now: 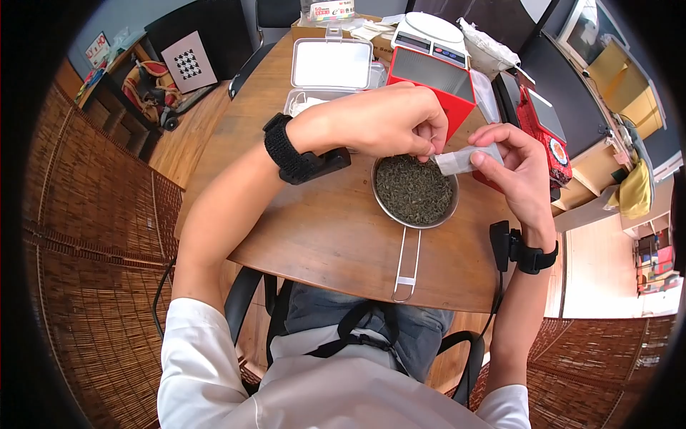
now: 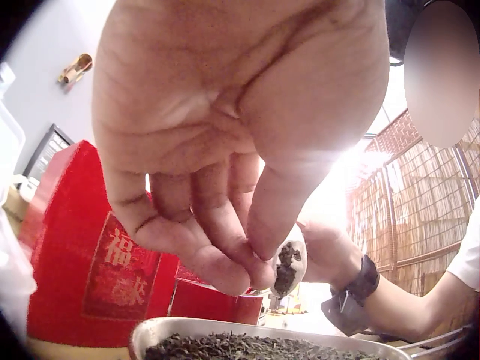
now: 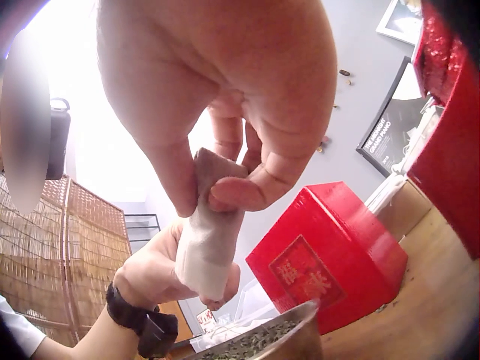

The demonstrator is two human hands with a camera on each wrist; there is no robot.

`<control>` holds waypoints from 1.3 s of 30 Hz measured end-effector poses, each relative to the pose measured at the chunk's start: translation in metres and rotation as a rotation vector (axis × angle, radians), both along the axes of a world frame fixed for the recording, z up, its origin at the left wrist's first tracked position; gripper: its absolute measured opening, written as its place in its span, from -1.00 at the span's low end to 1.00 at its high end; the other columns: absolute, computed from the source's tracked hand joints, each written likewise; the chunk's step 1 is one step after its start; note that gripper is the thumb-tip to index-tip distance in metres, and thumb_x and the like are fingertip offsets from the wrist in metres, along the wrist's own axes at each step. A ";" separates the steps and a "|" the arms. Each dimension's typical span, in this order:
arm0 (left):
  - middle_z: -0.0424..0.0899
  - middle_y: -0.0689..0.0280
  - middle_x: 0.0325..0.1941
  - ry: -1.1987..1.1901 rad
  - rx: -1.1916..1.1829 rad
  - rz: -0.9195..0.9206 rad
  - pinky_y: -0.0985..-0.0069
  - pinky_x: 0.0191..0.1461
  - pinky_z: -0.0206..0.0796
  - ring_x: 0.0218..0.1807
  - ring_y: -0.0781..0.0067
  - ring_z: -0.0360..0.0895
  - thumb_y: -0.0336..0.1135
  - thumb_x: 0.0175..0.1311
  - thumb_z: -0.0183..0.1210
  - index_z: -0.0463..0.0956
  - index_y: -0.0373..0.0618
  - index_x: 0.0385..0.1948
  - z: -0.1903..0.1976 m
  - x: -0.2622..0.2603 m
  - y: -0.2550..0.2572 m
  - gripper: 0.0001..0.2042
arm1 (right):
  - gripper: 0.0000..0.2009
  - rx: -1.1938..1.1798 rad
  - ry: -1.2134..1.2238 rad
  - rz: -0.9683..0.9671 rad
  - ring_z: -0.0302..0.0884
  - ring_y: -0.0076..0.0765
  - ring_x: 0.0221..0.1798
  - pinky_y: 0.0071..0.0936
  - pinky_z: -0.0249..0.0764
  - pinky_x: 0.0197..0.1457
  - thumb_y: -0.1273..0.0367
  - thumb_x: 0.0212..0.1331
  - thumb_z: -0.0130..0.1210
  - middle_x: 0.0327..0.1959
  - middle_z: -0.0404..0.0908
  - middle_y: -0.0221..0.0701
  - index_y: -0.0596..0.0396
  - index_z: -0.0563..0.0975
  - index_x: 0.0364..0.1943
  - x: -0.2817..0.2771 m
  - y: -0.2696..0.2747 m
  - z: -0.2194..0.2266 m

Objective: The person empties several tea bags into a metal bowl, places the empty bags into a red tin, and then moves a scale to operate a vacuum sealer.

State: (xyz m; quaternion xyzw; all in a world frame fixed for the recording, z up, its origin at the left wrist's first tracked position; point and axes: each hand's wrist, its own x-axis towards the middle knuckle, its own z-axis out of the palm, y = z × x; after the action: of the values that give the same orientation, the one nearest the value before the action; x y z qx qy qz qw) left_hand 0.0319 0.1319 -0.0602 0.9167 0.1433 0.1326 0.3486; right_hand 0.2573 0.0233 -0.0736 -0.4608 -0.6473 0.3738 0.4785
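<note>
My right hand (image 1: 522, 168) pinches a small white tea bag (image 1: 457, 161) between thumb and fingers, holding it on its side above the pan. In the left wrist view, dark tea leaves (image 2: 288, 266) show inside the bag's mouth. The thumb and fingertips of my left hand (image 1: 389, 121) meet in a pinch right at the edge of that mouth; the spot between them is hidden. Just below both hands stands a round metal pan (image 1: 429, 226) full of loose dark tea (image 1: 414, 189). Its wire handle (image 1: 407, 264) points toward me.
Behind the pan stands an open red box (image 3: 330, 255). Left of it lies a clear plastic case (image 1: 332, 64) with its lid up, white pieces inside. A white scale (image 1: 429, 32) sits at the back. On the right is another red box (image 1: 543, 118); wood tabletop (image 1: 314, 236) lies around the pan.
</note>
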 end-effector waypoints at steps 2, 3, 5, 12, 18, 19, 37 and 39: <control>0.72 0.19 -0.39 -0.004 -0.015 -0.002 0.50 -0.16 0.47 -0.29 0.46 0.67 -0.54 0.19 0.20 0.63 -0.36 -0.29 -0.001 0.000 0.000 -0.89 | -0.83 0.015 -0.007 0.016 0.62 -0.52 -0.04 -0.54 0.56 0.09 0.61 0.13 0.31 -0.11 0.66 -0.31 0.26 0.58 -0.21 0.000 -0.001 0.000; 0.70 0.20 -0.40 -0.038 -0.002 -0.020 0.50 -0.17 0.46 -0.30 0.45 0.66 -0.55 0.20 0.17 0.62 -0.36 -0.29 -0.003 0.001 0.001 -0.89 | -0.83 -0.006 0.001 0.014 0.62 -0.53 -0.06 -0.56 0.57 0.06 0.61 0.12 0.31 -0.11 0.67 -0.31 0.26 0.57 -0.22 -0.001 -0.001 0.000; 0.69 0.21 -0.42 -0.071 0.011 -0.039 0.50 -0.18 0.46 -0.31 0.44 0.66 -0.56 0.20 0.14 0.61 -0.36 -0.30 -0.004 0.001 0.001 -0.90 | -0.83 -0.027 0.009 0.011 0.63 -0.54 -0.08 -0.58 0.58 0.03 0.62 0.12 0.31 -0.12 0.67 -0.31 0.26 0.57 -0.22 -0.006 -0.001 0.000; 0.64 0.20 -0.47 -0.039 0.078 -0.036 0.46 -0.20 0.42 -0.33 0.40 0.63 -0.56 0.22 0.06 0.58 -0.35 -0.39 -0.002 0.002 -0.002 -0.89 | -0.82 0.013 -0.082 0.016 0.64 -0.55 -0.09 -0.63 0.58 0.02 0.65 0.10 0.29 -0.16 0.68 -0.34 0.26 0.57 -0.23 -0.003 -0.001 -0.004; 0.64 0.16 -0.46 -0.038 0.101 0.015 0.38 -0.17 0.42 -0.34 0.28 0.61 -0.40 0.23 0.12 0.62 -0.34 -0.39 -0.006 0.004 -0.005 -0.83 | -0.82 0.064 -0.040 0.033 0.64 -0.59 -0.10 -0.64 0.59 0.02 0.69 0.10 0.25 -0.14 0.67 -0.36 0.29 0.57 -0.21 -0.008 -0.001 -0.007; 0.64 0.16 -0.45 -0.015 0.136 0.040 0.36 -0.16 0.42 -0.33 0.25 0.61 -0.35 0.25 0.14 0.63 -0.34 -0.38 -0.006 0.005 -0.006 -0.80 | -0.82 0.076 -0.025 0.044 0.64 -0.60 -0.11 -0.64 0.59 0.02 0.69 0.11 0.24 -0.14 0.67 -0.36 0.29 0.57 -0.21 -0.008 -0.001 -0.008; 0.63 0.12 -0.43 -0.152 0.199 -0.047 0.33 -0.13 0.40 -0.32 0.21 0.58 -0.36 0.23 0.25 0.63 -0.33 -0.36 -0.008 0.007 -0.006 -0.83 | -0.72 0.050 0.057 -0.061 0.68 -0.64 -0.24 -0.72 0.61 -0.17 0.59 0.06 0.38 -0.30 0.73 -0.35 0.31 0.61 -0.12 -0.010 -0.003 -0.002; 0.63 0.11 -0.43 -0.157 0.212 -0.048 0.33 -0.14 0.40 -0.32 0.20 0.58 -0.36 0.23 0.25 0.63 -0.33 -0.36 -0.009 0.007 -0.006 -0.83 | -0.72 0.030 0.005 -0.071 0.68 -0.63 -0.23 -0.72 0.61 -0.17 0.59 0.06 0.38 -0.29 0.73 -0.35 0.31 0.61 -0.12 -0.008 -0.004 -0.001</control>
State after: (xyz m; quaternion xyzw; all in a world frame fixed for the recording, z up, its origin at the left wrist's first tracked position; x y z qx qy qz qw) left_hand 0.0392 0.1263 -0.0696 0.9384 0.0788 0.2098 0.2630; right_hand 0.2498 0.0197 -0.0744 -0.4753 -0.6347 0.3482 0.4999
